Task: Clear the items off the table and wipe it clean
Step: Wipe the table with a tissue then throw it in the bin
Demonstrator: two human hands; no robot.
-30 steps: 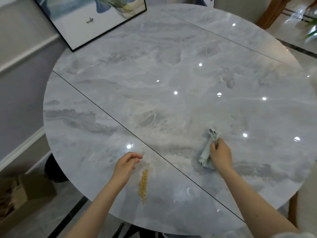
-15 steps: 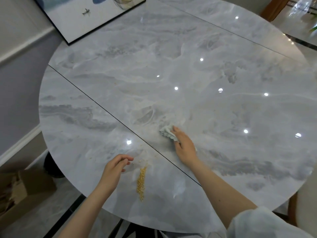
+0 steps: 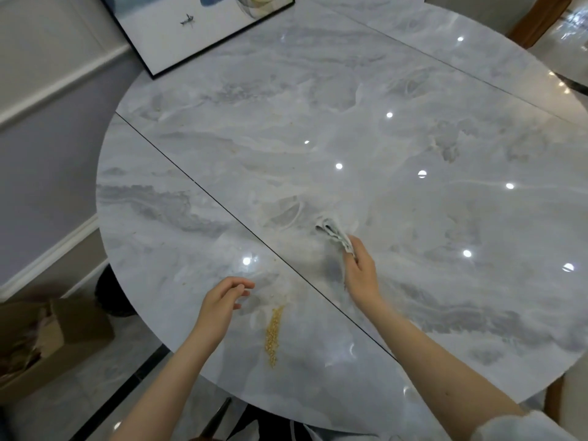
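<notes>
While the right hand grips a crumpled cloth on the marble table, yellow crumbs await wiping beside the loosely curled, empty left hand.

A framed picture leans at the far left, its lower corner on the tabletop. On the floor at near left sits an open cardboard box. A brown wooden piece shows far right.

grey-veined marble table, yellow crumbs, seemingly pale grey cloth.
</notes>
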